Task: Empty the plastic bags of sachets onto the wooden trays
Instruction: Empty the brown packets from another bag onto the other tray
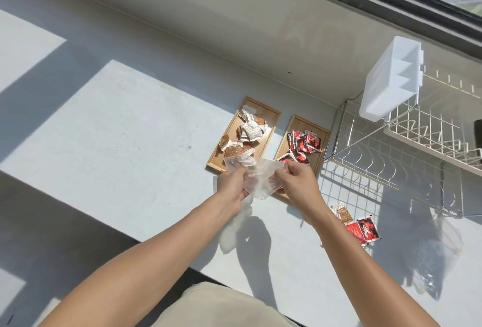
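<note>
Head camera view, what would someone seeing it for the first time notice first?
Both hands, left and right, grip a clear bag at the centre, just in front of two trays. The left tray holds brown sachets and the right tray holds red sachets. A few loose sachets lie on the counter by the right forearm, near a white dish rack.

Both hands [263, 183] on a clear plastic bag [257, 179] above two wooden trays [271, 115].
</note>
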